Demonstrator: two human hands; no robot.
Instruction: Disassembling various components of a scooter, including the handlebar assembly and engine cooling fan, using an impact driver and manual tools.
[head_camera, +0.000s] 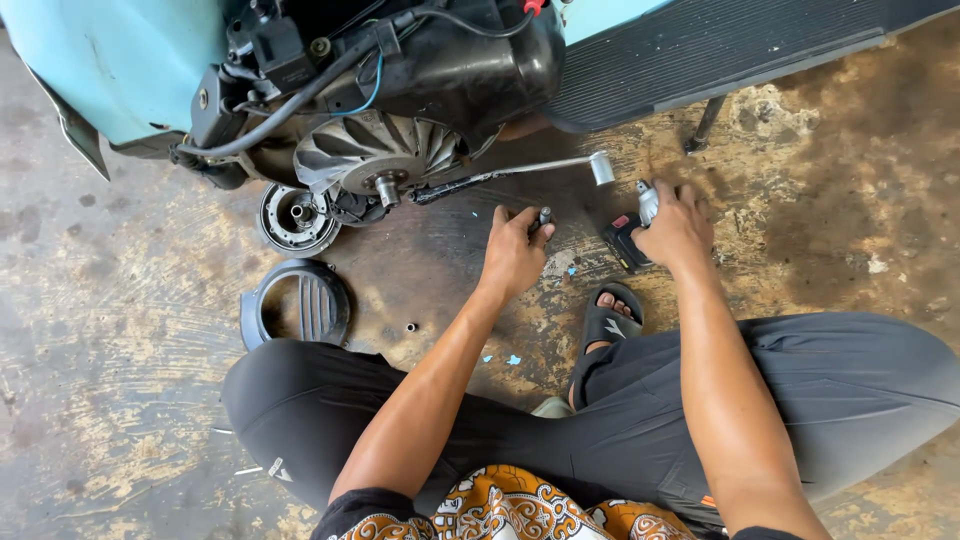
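Socket bit (544, 216), small, dark, cylindrical, pinched at fingertips of left hand (513, 253); fingers curled round it, bit poking up past knuckles, hand low over stained concrete floor (130, 400) just in front of engine. Right hand (678, 232) closed over a power tool (634, 228): silver nose showing above fingers, black body with red patch showing to the left of the palm, tool resting on or just above floor; cannot tell which. Hands near each other, not touching, bit and tool apart. Between forearms, a sandal (608, 322) on a foot, toes visible, black trousers (820, 390) on crossed legs either side. Small blue flecks (513, 359) on floor beside left forearm, small dark nut or sleeve (410, 327) further left. Beyond left hand, kick lever (520, 170), thin and silver, running from engine hub out to a pale end cap above right hand. Finned fan (375, 152), silver, exposed at engine side, black shroud (470, 70) and cables above it. Round black part (296, 217) on floor below fan. Slotted black cover (298, 303) lying flat on floor, near left knee. Pale blue scooter body (120, 60) at top left, ribbed footboard (720, 40) at top right, stand leg (705, 125) beneath. Patterned orange shirt (500, 512) at bottom edge.
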